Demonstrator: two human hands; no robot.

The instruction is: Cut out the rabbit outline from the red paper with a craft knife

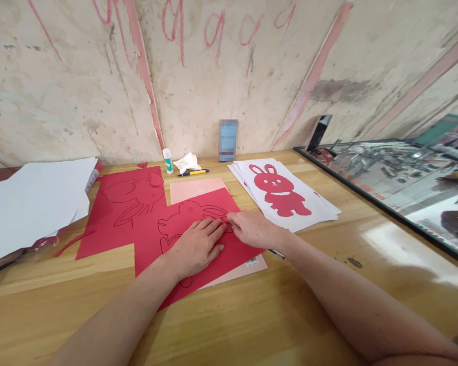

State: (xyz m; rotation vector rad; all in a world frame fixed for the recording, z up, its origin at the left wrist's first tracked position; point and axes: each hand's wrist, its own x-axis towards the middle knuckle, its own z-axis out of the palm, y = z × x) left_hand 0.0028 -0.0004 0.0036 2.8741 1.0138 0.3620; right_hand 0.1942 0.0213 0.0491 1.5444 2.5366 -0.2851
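A sheet of red paper (229, 201) with a rabbit outlined in black lies in front of me, on top of a pale pink sheet (198, 189). My left hand (198, 244) rests flat on it, fingers stretched out and covering part of the outline. Close to those fingertips, my right hand (254, 229) is closed around a slim, pen-shaped craft knife (276, 252). Its dark tip end is at the drawn rabbit's ears; a silver handle end seems to stick out below the wrist. The blade itself is too small to make out.
To the left lie another red sheet (110, 223) with a drawn animal and white papers (34, 198). Behind are a glue stick (168, 161), crumpled tissue (188, 162), pen (194, 173) and phone (228, 141). A red rabbit cutout (280, 190) lies on white sheets; a black-framed glass panel (400, 188) stands right.
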